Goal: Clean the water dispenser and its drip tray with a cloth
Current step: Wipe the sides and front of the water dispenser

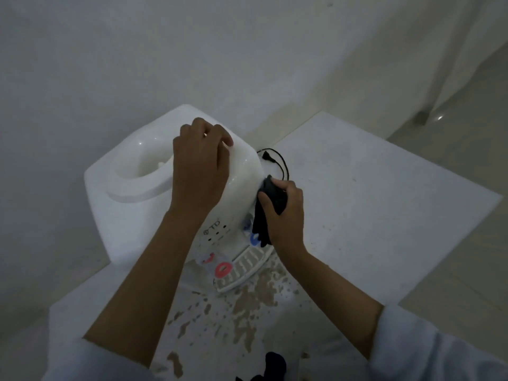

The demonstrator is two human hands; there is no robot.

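A white tabletop water dispenser point(123, 193) stands on a white counter point(384, 204), its bottle well open on top. My left hand point(199, 163) grips the dispenser's top right edge, fingers curled over the rim. My right hand point(283, 213) holds a dark cloth point(268, 210) bunched against the dispenser's right side, above the blue tap. The slotted white drip tray point(244, 266) juts out at the front base, below a red tap point(224, 269).
A black power cord point(277, 163) loops on the counter behind the dispenser. Brownish wet patches point(247, 306) spread over the counter in front of the tray. Another dark cloth piece point(270, 365) lies at the near edge. The wall stands close behind; floor lies at right.
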